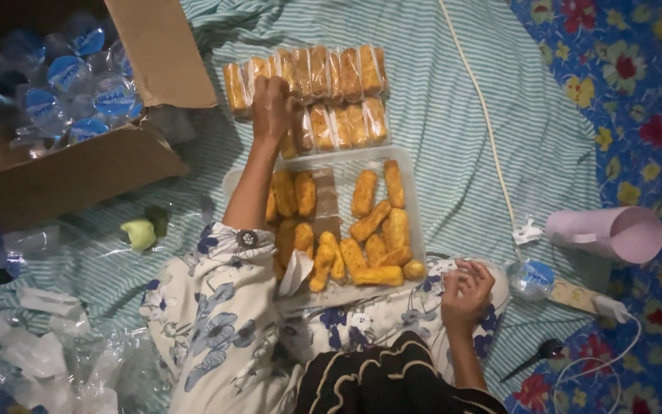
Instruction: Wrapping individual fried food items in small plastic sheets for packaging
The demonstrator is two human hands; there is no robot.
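Note:
My left hand point(271, 107) reaches far forward and rests on the rows of wrapped fried rolls point(339, 96) laid out on the striped cloth; its fingers seem closed on one wrapped roll at the left of the rows. A clear plastic tray point(415, 199) of unwrapped golden fried rolls point(369, 230) lies between the rows and my lap. My right hand point(465, 291) hovers at the tray's near right corner, fingers curled, with nothing clearly seen in it.
An open cardboard box point(78, 169) of sealed water cups point(70, 84) stands at the far left. Loose clear plastic wrappers point(40, 353) pile at the near left. A pink cup on its side point(611, 234), a single water cup point(532, 277), a white cord point(484, 115) and a power strip point(584, 299) lie to the right.

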